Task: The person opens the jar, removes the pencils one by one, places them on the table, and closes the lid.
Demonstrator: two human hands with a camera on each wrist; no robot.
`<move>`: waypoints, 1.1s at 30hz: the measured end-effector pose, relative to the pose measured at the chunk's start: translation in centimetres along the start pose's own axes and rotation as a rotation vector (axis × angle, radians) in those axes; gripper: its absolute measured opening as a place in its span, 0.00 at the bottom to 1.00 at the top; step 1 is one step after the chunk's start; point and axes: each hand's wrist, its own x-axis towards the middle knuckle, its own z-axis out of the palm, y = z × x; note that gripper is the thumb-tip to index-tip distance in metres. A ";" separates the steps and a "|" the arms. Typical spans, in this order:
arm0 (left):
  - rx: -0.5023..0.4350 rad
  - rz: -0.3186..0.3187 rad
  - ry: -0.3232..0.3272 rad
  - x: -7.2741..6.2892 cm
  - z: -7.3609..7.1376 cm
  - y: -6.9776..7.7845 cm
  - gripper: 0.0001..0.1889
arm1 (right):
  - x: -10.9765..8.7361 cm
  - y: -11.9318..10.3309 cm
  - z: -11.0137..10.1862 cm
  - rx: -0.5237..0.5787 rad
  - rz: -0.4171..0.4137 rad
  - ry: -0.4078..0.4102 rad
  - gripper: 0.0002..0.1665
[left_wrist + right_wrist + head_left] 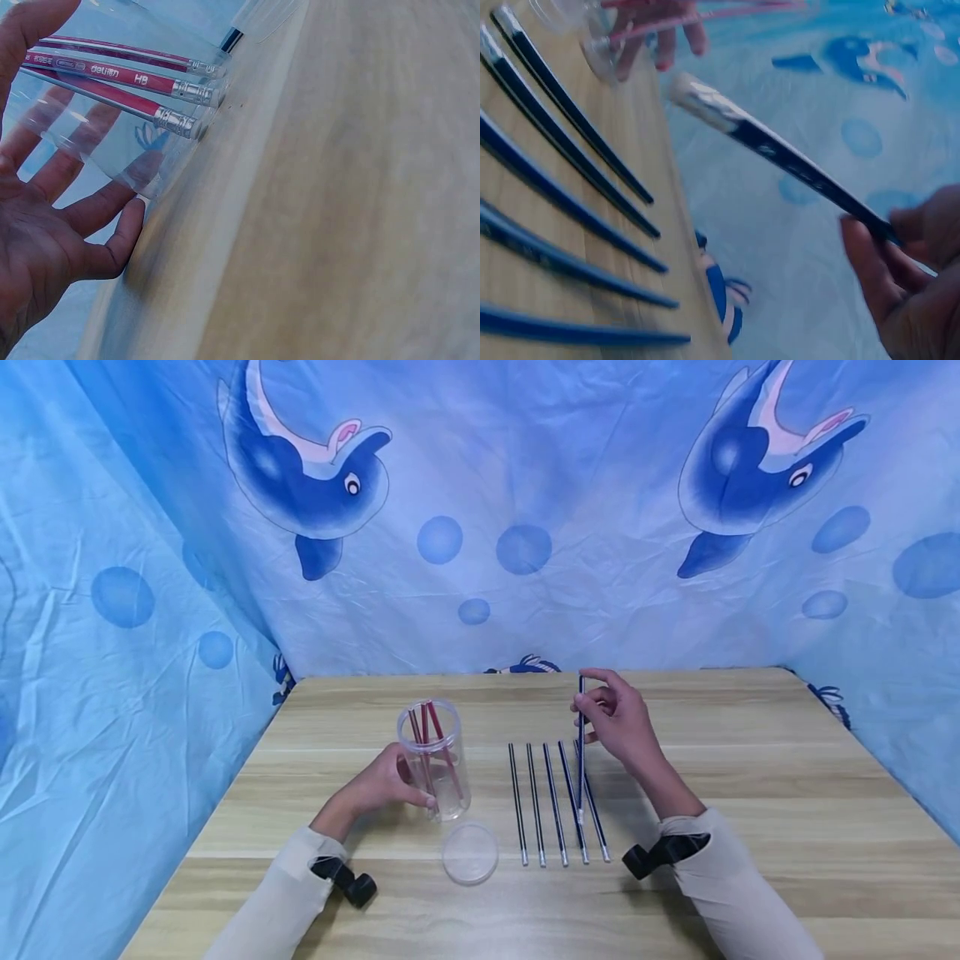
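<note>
My left hand [378, 781] holds a clear plastic jar [462, 777] round its side as it stands on the table. Inside the jar three red pencils [150, 81] lean together, their metal-and-eraser ends at the bottom. A dark blue pencil [581, 756] is pinched near its upper end between the thumb and fingers of my right hand [618, 718]. That pencil hangs nearly upright, its silver eraser end downward, above the table. Below it lie several dark blue pencils [553, 802] in a row, silver ends toward me.
A round clear lid [470, 854] lies flat in front of the jar, left of the pencil row. The wooden table [750, 760] reaches back to a blue dolphin-print cloth [600, 610], which also hangs at both sides.
</note>
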 end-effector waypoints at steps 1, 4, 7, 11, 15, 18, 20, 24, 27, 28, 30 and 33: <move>-0.004 -0.002 0.001 0.0 0.0 0.0 0.35 | 0.1 0.3 -0.3 -0.011 0.017 -0.046 0.25; -0.007 -0.020 0.005 -0.2 0.1 0.1 0.35 | 0.3 1.0 -1.2 -0.051 0.058 -0.168 0.25; -0.006 -0.026 0.002 -0.3 0.2 0.2 0.35 | 0.4 1.8 -1.7 -0.080 0.094 -0.233 0.25; -0.006 -0.018 0.002 -0.3 0.2 0.3 0.35 | 0.5 3.0 -2.1 -0.121 0.148 -0.262 0.25; -0.006 -0.008 0.003 -0.3 0.2 0.2 0.35 | 0.6 4.4 -2.4 -0.160 0.214 -0.278 0.26; -0.003 0.005 0.003 -0.2 0.2 0.2 0.35 | 0.7 5.4 -2.5 -0.182 0.258 -0.273 0.25; -0.004 0.010 0.005 -0.1 0.3 0.2 0.35 | 0.7 5.9 -2.4 -0.194 0.291 -0.263 0.24; -0.011 0.014 0.002 -0.1 0.3 0.2 0.35 | 0.7 6.9 -2.1 -0.224 0.352 -0.260 0.21; -0.010 0.013 0.000 -0.2 0.2 0.1 0.35 | 0.6 7.3 -1.8 -0.264 0.371 -0.265 0.21; -0.010 0.012 0.000 -0.2 0.2 0.2 0.35 | 0.5 7.3 -1.7 -0.280 0.373 -0.262 0.21; -0.012 0.013 -0.001 -0.2 0.1 0.2 0.35 | 0.4 7.2 -1.6 -0.309 0.369 -0.249 0.20; -0.019 0.010 -0.002 -0.1 0.1 0.3 0.36 | 0.2 6.9 -1.4 -0.368 0.337 -0.241 0.19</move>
